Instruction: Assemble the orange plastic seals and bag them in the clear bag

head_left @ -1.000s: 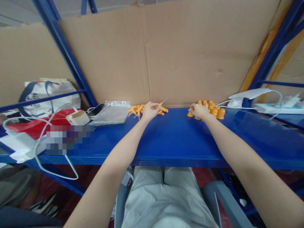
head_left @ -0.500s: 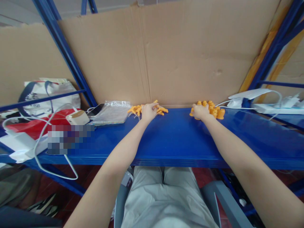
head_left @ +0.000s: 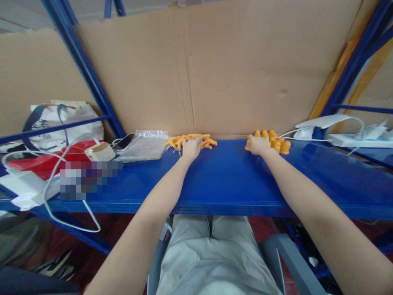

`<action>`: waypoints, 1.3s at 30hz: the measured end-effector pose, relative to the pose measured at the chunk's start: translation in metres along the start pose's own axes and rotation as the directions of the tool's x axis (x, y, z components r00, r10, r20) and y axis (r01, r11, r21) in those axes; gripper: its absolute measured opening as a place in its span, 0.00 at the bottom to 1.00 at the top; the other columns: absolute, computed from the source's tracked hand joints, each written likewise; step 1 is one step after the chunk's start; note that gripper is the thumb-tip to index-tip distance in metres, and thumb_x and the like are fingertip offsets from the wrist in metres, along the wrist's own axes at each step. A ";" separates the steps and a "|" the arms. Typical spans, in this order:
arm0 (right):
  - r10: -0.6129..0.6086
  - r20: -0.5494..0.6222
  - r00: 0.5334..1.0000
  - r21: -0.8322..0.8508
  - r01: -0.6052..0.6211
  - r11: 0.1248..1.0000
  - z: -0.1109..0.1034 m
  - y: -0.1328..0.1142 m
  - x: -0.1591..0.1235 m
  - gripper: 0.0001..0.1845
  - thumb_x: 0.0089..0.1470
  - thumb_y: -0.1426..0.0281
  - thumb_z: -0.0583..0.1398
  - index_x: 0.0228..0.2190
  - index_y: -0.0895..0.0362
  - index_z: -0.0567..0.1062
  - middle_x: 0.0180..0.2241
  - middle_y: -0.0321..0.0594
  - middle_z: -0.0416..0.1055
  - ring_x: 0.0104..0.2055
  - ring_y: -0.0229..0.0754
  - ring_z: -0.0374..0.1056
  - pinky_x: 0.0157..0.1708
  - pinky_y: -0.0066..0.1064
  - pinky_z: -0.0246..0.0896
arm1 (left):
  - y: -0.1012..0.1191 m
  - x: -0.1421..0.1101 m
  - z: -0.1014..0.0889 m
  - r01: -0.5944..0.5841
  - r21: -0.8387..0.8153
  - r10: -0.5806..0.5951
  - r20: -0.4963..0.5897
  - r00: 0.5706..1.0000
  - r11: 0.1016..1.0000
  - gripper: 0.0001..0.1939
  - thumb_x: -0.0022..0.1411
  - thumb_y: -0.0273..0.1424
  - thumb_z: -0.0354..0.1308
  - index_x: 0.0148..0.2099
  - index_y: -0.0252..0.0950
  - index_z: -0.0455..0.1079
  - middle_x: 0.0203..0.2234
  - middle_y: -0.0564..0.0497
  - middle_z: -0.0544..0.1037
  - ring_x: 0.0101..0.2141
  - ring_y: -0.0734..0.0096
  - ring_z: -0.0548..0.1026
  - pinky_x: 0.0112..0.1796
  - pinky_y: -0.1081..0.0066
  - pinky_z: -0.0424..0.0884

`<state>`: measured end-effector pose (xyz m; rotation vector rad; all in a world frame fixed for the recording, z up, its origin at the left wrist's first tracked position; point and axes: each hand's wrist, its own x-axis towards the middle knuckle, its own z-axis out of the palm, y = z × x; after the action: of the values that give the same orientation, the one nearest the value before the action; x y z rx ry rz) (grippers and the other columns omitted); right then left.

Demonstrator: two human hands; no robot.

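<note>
My left hand (head_left: 192, 148) rests on a pile of orange branching pieces with small metal chains (head_left: 175, 142), its fingers lying loosely spread across them. The pile sits at the back of the blue shelf, against the cardboard. Further right, my right hand (head_left: 258, 145) is closed at the left end of a group of chunky, rounded orange figures (head_left: 281, 145). Orange shows beside and below its fingers, around one of these figures. Most of that figure is hidden by the hand.
The blue shelf (head_left: 227, 176) has a cardboard wall (head_left: 239, 73) behind it. On the left lie a clear plastic bag (head_left: 145, 146), a phone (head_left: 125, 141), a white charger (head_left: 100, 152) with cables, and a cloth bag (head_left: 70, 123). A white power strip (head_left: 353, 140) lies at the right.
An orange branching piece that stood up at my left fingers now lies across the pile. My left fingers have loosened and spread. The right hand has stayed in place.
</note>
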<state>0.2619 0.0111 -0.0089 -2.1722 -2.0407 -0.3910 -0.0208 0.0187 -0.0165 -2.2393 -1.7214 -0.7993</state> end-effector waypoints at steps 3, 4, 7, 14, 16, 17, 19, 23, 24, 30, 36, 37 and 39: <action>0.004 0.014 1.000 -0.013 -0.004 1.000 -0.001 0.000 -0.002 0.22 0.61 0.70 0.52 0.55 0.64 0.69 0.52 0.63 0.72 0.62 0.63 0.61 0.57 0.58 0.50 | 0.000 -0.002 0.002 0.019 0.087 -0.029 0.125 0.992 0.996 0.26 0.67 0.26 0.48 0.66 0.47 0.64 0.63 0.47 0.70 0.61 0.54 0.68 0.61 0.52 0.59; 0.008 0.018 1.000 -0.012 -0.007 1.000 -0.002 -0.001 -0.002 0.22 0.62 0.70 0.52 0.55 0.64 0.69 0.53 0.63 0.71 0.62 0.63 0.61 0.57 0.58 0.50 | 0.000 -0.003 0.002 0.024 0.099 -0.040 0.164 0.986 0.995 0.29 0.67 0.25 0.48 0.68 0.47 0.61 0.64 0.46 0.67 0.62 0.54 0.67 0.62 0.51 0.58; 0.013 0.023 1.000 0.006 -0.013 1.000 -0.003 -0.001 -0.002 0.22 0.61 0.70 0.53 0.55 0.63 0.70 0.53 0.63 0.71 0.61 0.63 0.61 0.57 0.59 0.51 | -0.001 -0.003 0.005 0.008 0.087 -0.030 0.255 0.967 0.996 0.37 0.63 0.20 0.48 0.72 0.45 0.52 0.68 0.45 0.61 0.67 0.53 0.58 0.65 0.48 0.54; 0.001 0.023 1.000 0.024 -0.001 1.000 0.000 0.001 0.002 0.23 0.59 0.69 0.55 0.55 0.62 0.70 0.52 0.62 0.72 0.62 0.65 0.62 0.56 0.59 0.53 | -0.010 0.001 0.014 -0.026 0.007 0.022 0.350 0.937 1.000 0.39 0.63 0.22 0.48 0.74 0.47 0.46 0.72 0.49 0.48 0.71 0.51 0.44 0.65 0.41 0.50; -0.002 0.019 1.000 0.016 0.001 1.000 0.001 0.002 0.003 0.23 0.60 0.69 0.54 0.55 0.62 0.71 0.53 0.62 0.72 0.63 0.65 0.60 0.56 0.59 0.53 | -0.011 0.002 0.014 -0.023 -0.006 0.024 0.353 0.935 1.000 0.40 0.62 0.23 0.49 0.74 0.46 0.46 0.72 0.47 0.46 0.71 0.49 0.43 0.65 0.40 0.50; -0.004 0.017 1.000 0.015 0.003 1.000 0.002 0.002 0.004 0.24 0.60 0.69 0.54 0.55 0.62 0.71 0.53 0.62 0.72 0.63 0.65 0.60 0.57 0.60 0.53 | -0.010 0.002 0.014 -0.016 -0.013 0.019 0.353 0.935 1.000 0.40 0.62 0.23 0.49 0.74 0.45 0.46 0.72 0.46 0.46 0.71 0.49 0.42 0.64 0.40 0.50; -0.017 0.005 1.000 0.029 0.017 0.999 0.004 0.004 0.006 0.25 0.59 0.68 0.54 0.57 0.61 0.70 0.55 0.61 0.71 0.63 0.64 0.61 0.57 0.61 0.53 | -0.009 0.002 0.012 0.000 -0.025 0.009 0.358 0.934 1.000 0.40 0.62 0.23 0.50 0.74 0.44 0.46 0.72 0.45 0.45 0.71 0.48 0.41 0.64 0.39 0.49; -0.065 -0.040 0.997 0.062 0.067 0.996 0.008 0.007 0.008 0.30 0.59 0.67 0.55 0.63 0.58 0.65 0.60 0.57 0.67 0.63 0.62 0.60 0.59 0.61 0.52 | -0.007 0.000 0.007 0.004 -0.041 0.011 0.353 0.935 0.999 0.40 0.62 0.23 0.50 0.74 0.43 0.46 0.72 0.42 0.44 0.71 0.48 0.42 0.65 0.42 0.49; -0.077 -0.045 0.996 0.063 0.079 0.995 0.009 0.008 0.009 0.31 0.59 0.67 0.55 0.63 0.58 0.64 0.61 0.56 0.66 0.64 0.61 0.59 0.59 0.60 0.52 | -0.007 -0.001 0.006 0.004 -0.038 0.010 0.347 0.938 0.999 0.40 0.62 0.23 0.51 0.74 0.43 0.46 0.73 0.42 0.43 0.70 0.47 0.42 0.65 0.43 0.49; -0.082 -0.022 0.996 0.014 0.082 0.997 0.003 0.006 0.006 0.26 0.59 0.71 0.53 0.58 0.61 0.70 0.60 0.57 0.68 0.63 0.59 0.61 0.59 0.57 0.52 | -0.013 0.001 0.014 -0.037 -0.014 0.039 0.288 0.957 0.999 0.37 0.64 0.28 0.54 0.73 0.46 0.51 0.73 0.43 0.44 0.70 0.43 0.42 0.64 0.38 0.45; 0.000 -0.007 1.000 -0.088 -0.001 0.996 -0.012 -0.006 -0.001 0.23 0.60 0.73 0.51 0.51 0.65 0.77 0.52 0.61 0.74 0.59 0.60 0.66 0.59 0.56 0.50 | -0.016 0.001 0.017 -0.140 0.043 0.124 0.261 0.957 0.989 0.32 0.65 0.25 0.51 0.70 0.46 0.58 0.72 0.44 0.48 0.71 0.45 0.42 0.63 0.33 0.43; 0.001 0.007 1.000 -0.107 0.000 0.994 -0.014 -0.007 -0.001 0.22 0.59 0.73 0.52 0.49 0.66 0.78 0.50 0.62 0.75 0.58 0.61 0.66 0.59 0.56 0.49 | -0.015 0.001 0.015 -0.152 0.054 0.133 0.259 0.957 0.987 0.31 0.65 0.25 0.51 0.69 0.46 0.59 0.72 0.45 0.49 0.71 0.47 0.42 0.63 0.33 0.43; -0.006 0.022 1.000 -0.124 0.008 0.992 -0.015 -0.010 0.000 0.20 0.58 0.74 0.53 0.46 0.66 0.80 0.48 0.62 0.76 0.55 0.61 0.68 0.58 0.56 0.49 | -0.011 -0.001 0.012 -0.170 0.066 0.148 0.252 0.956 0.983 0.29 0.65 0.23 0.51 0.66 0.45 0.63 0.72 0.45 0.51 0.71 0.50 0.44 0.64 0.35 0.43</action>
<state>0.2503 0.0074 0.0051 -2.2491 -2.0885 -0.5106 -0.0282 0.0273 -0.0285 -2.4633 -1.6110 -0.4178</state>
